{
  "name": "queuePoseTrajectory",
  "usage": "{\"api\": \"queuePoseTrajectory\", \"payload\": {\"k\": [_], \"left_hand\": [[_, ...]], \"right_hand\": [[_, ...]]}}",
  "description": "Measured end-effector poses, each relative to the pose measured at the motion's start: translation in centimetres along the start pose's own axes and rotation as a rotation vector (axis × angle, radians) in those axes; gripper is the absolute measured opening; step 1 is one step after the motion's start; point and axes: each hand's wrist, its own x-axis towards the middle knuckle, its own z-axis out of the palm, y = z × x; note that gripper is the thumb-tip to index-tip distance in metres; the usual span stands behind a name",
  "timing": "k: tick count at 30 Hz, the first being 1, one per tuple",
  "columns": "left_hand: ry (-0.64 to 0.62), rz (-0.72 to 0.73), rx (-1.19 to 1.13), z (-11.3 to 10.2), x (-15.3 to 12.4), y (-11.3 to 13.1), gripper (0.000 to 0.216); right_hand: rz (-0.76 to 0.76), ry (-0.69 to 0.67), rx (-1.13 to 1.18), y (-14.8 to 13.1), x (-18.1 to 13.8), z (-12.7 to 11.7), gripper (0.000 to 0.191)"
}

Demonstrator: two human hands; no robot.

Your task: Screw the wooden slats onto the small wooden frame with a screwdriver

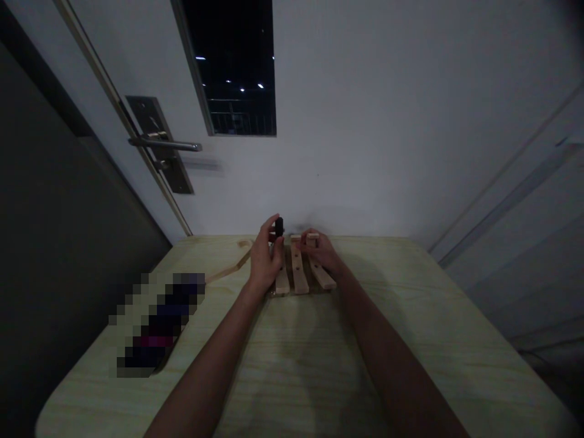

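Several short wooden slats (299,274) lie side by side at the far middle of a pale wooden table (292,365). My left hand (265,255) rests at their left edge, fingers closed round a small dark object (278,227) held upright above the slats. My right hand (320,250) lies over the right slats, its fingers pinched on a small wooden block (312,238) at their far end.
A white door with a metal lever handle (164,145) and a dark window pane (235,67) stands right behind the table. A pixelated dark object (157,322) lies on the table's left side. A thin wooden strip (228,267) curves left of the slats.
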Motion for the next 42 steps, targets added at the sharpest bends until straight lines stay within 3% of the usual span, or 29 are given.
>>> {"api": "queuePoseTrajectory", "payload": {"k": [5, 12, 32, 42], "left_hand": [[-0.046, -0.009, -0.070, -0.1, -0.1, 0.1, 0.035], [0.024, 0.062, 0.030, 0.0, 0.2, 0.1, 0.038], [0.007, 0.055, 0.061, -0.1, 0.1, 0.0, 0.043], [0.081, 0.010, 0.018, 0.1, 0.3, -0.4, 0.038]], "right_hand": [[0.017, 0.011, 0.032, -0.1, 0.0, 0.1, 0.030], [0.035, -0.031, 0.051, 0.4, 0.1, -0.1, 0.031], [0.006, -0.006, 0.017, 0.4, 0.0, 0.0, 0.029], [0.026, -0.021, 0.064, 1.0, 0.1, -0.2, 0.029]]}}
